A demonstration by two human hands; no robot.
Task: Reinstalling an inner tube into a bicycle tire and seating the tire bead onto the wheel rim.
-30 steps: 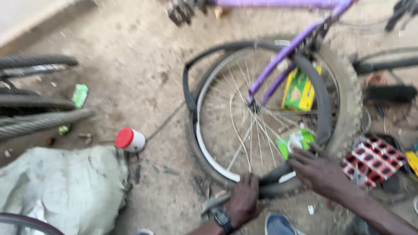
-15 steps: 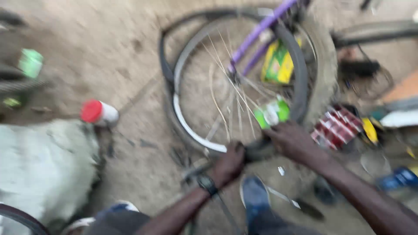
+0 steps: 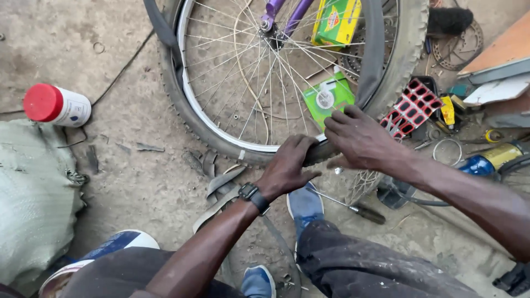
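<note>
— What's cut off?

— The wheel's (image 3: 265, 83) top and the purple frame (image 3: 287, 14). The left hand (image 3: 287, 165) and right hand (image 3: 359, 138) both clamp the knobby black tyre (image 3: 182, 105) at the shiny rim's bottom edge; their fingertips are hidden.

— Changed since before?

— The view is closer and sharper; the red-capped white bottle (image 3: 55, 105) now sits far left on dusty concrete.

Seen against the bicycle wheel (image 3: 259, 83): a yellow-green rectangular box (image 3: 335, 22) shows behind its upper spokes, a flat green square packet (image 3: 329, 98) behind the lower right spokes, and a red-capped white labelled bottle (image 3: 56, 105) lies well left.
</note>
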